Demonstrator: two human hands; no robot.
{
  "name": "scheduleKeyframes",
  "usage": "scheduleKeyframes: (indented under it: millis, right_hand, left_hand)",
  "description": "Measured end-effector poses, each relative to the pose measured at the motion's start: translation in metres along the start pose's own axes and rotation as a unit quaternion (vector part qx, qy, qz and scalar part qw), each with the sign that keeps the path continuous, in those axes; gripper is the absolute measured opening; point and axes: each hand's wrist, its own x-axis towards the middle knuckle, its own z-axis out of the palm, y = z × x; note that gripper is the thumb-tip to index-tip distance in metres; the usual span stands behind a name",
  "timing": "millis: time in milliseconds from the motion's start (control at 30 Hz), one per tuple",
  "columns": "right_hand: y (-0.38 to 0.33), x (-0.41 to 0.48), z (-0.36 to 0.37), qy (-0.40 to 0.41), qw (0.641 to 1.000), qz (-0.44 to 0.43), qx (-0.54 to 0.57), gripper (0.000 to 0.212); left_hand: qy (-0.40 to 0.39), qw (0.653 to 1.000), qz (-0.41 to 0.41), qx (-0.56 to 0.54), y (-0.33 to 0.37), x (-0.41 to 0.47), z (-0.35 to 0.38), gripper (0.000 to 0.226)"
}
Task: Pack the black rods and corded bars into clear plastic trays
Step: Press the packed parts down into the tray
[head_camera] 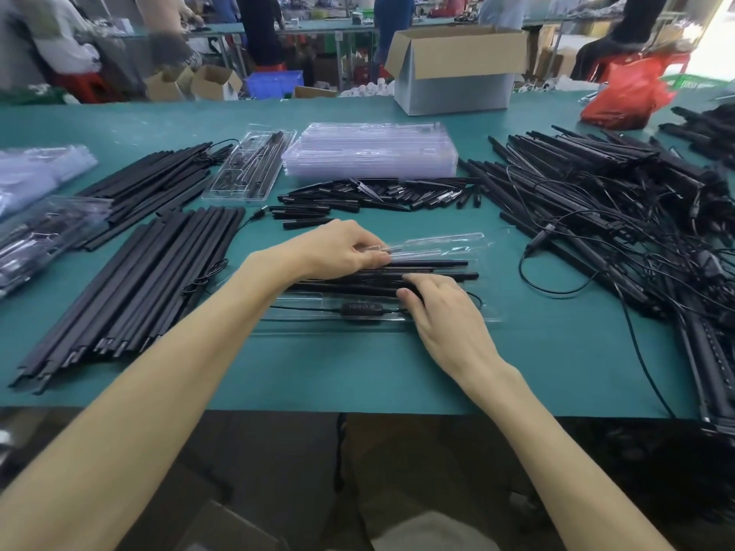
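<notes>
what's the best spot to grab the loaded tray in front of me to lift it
Probably its two short ends, one hand coming in from each side. The tray is long, thin clear plastic lying flat, and the rods run lengthwise in it, so a one-ended grip would likely let it bend and spill.

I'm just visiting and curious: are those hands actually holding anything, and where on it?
The left hand seems to pinch the left end of the clear tray; the right hand presses the black rods in it near their middle, gripping nothing.

Two loose trays, perhaps four packed rods
</notes>
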Motion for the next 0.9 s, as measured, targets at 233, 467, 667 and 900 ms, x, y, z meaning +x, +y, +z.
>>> scheduleKeyframes:
  millis: [233,467,667,900]
  right_hand:
    - [0.005,-0.004,0.003,0.029,0.999,-0.006,0.028,0.039]
    - [0.008,-0.004,0.003,0.039,0.999,-0.013,0.018,0.031]
    - [0.01,-0.003,-0.001,0.005,1.0,-0.015,0.006,0.035]
    - [0.017,-0.008,-0.001,-0.023,0.999,-0.03,-0.015,0.045]
  left_hand:
    - [0.005,1.0,-0.002,-0.013,0.001,-0.004,0.006,0.039]
    - [0.025,1.0,-0.005,0.018,0.0,-0.011,0.016,0.037]
    - [0.034,0.998,0.004,0.048,-0.001,-0.017,0.025,0.037]
    - [0.06,0.997,0.013,0.047,-0.002,-0.022,0.037,0.04]
